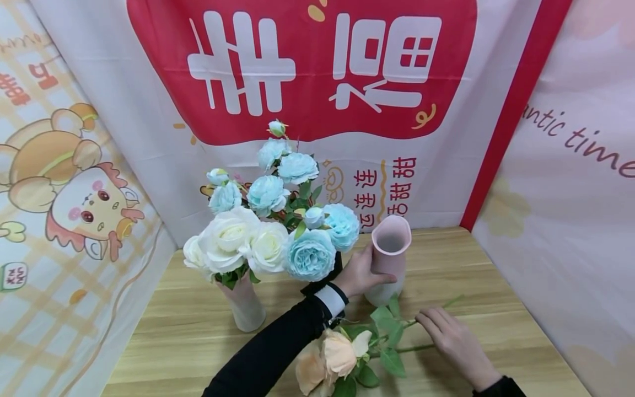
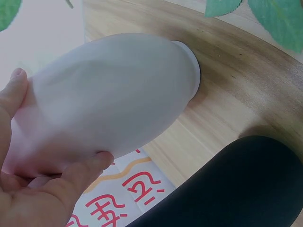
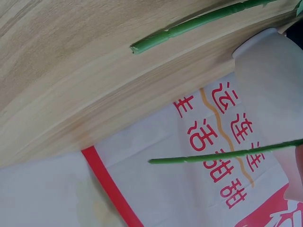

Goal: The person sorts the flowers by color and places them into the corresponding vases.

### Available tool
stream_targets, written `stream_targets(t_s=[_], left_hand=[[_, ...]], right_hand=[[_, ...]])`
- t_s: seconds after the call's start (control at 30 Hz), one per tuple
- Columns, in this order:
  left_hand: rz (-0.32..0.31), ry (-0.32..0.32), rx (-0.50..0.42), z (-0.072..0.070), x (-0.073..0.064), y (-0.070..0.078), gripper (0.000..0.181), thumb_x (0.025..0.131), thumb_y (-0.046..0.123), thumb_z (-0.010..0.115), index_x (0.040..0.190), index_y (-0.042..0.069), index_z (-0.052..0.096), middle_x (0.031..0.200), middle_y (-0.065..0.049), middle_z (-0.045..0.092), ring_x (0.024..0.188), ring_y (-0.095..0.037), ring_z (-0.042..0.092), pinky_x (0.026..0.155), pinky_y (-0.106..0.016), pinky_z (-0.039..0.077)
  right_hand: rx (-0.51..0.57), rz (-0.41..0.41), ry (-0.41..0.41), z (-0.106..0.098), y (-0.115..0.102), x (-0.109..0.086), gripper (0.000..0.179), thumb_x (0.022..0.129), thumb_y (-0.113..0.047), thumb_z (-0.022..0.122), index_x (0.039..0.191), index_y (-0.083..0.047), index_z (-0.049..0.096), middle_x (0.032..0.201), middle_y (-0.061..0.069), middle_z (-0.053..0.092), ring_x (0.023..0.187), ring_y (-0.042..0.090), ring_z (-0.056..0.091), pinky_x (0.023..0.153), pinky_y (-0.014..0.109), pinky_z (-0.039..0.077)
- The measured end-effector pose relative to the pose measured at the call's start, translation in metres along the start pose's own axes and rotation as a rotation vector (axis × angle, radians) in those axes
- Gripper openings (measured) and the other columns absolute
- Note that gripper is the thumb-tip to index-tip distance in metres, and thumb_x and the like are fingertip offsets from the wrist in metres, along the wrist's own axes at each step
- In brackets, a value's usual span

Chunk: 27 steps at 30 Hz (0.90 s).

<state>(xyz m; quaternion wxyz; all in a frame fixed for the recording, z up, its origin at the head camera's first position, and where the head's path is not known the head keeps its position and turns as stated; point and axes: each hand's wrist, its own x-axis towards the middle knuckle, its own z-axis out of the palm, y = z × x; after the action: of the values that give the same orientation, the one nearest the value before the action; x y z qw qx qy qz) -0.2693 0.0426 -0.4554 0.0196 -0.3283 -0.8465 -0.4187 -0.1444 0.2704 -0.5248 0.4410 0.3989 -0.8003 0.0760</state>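
My left hand (image 1: 364,274) grips a pink-and-white vase (image 1: 391,262) round its side. In the left wrist view the thumb and fingers lie along the pink part of the vase, with its foot (image 2: 189,71) over the wooden table. To the right of the vase, my right hand (image 1: 453,342) pinches the thin green stem (image 3: 203,158) of a peach rose (image 1: 339,353). A second, thicker stem (image 3: 189,29) runs along the tabletop, its cut end bare. The peach blooms and green leaves (image 1: 389,331) lie in front of the vase, near my left sleeve.
At the left stands another pale vase (image 1: 245,309) with white roses (image 1: 230,234). Light blue flowers (image 1: 310,255) rise beside and behind them, close to my left forearm. Printed cloth walls (image 1: 317,77) close off the back and both sides of the wooden table (image 1: 173,331).
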Motion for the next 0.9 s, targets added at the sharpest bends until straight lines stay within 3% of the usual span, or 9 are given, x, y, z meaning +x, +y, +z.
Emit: stream_targets(t_s=[0.17,0.37,0.57,0.77,0.9], left_hand=[[-0.030,-0.016,0.001,0.000,0.002,-0.001,0.096,0.076,0.032,0.087,0.149,0.006,0.031,0.142,-0.014,0.051,0.124,-0.020,0.053,0.101,-0.028,0.042],[-0.024,-0.017,-0.034,-0.001,0.000,0.000,0.095,0.077,0.033,0.086,0.149,0.005,0.031,0.141,-0.014,0.051,0.124,-0.020,0.053,0.100,-0.029,0.043],[0.008,0.013,-0.013,0.000,-0.001,-0.002,0.095,0.077,0.035,0.086,0.149,0.004,0.032,0.139,-0.017,0.053,0.123,-0.021,0.054,0.100,-0.028,0.043],[0.057,0.039,0.076,0.002,-0.002,-0.007,0.078,0.086,0.023,0.076,0.147,-0.001,0.034,0.129,-0.022,0.058,0.117,-0.024,0.058,0.096,-0.028,0.046],[0.020,0.033,0.015,0.005,-0.002,-0.008,0.085,0.082,0.026,0.081,0.149,0.005,0.033,0.135,-0.018,0.056,0.120,-0.021,0.056,0.097,-0.028,0.045]], right_hand=[[0.019,0.000,0.099,-0.004,0.003,0.004,0.035,0.101,0.005,0.031,0.099,0.010,0.066,0.097,0.019,0.065,0.081,0.030,0.063,0.073,0.035,0.051],[0.033,0.066,0.244,-0.014,0.006,0.014,0.030,0.100,0.001,0.039,0.094,0.010,0.067,0.091,0.019,0.065,0.074,0.032,0.062,0.078,0.027,0.051],[0.050,0.142,0.330,-0.021,0.003,0.033,0.030,0.103,-0.007,0.047,0.091,0.011,0.067,0.086,0.019,0.065,0.070,0.032,0.061,0.078,0.020,0.051],[0.076,0.215,0.400,-0.024,-0.001,0.046,0.032,0.103,-0.011,0.050,0.090,0.013,0.065,0.082,0.019,0.064,0.068,0.029,0.059,0.077,0.015,0.049],[0.075,0.278,0.458,-0.025,-0.002,0.049,0.040,0.103,-0.020,0.049,0.089,0.015,0.062,0.081,0.024,0.062,0.070,0.030,0.057,0.084,0.016,0.047]])
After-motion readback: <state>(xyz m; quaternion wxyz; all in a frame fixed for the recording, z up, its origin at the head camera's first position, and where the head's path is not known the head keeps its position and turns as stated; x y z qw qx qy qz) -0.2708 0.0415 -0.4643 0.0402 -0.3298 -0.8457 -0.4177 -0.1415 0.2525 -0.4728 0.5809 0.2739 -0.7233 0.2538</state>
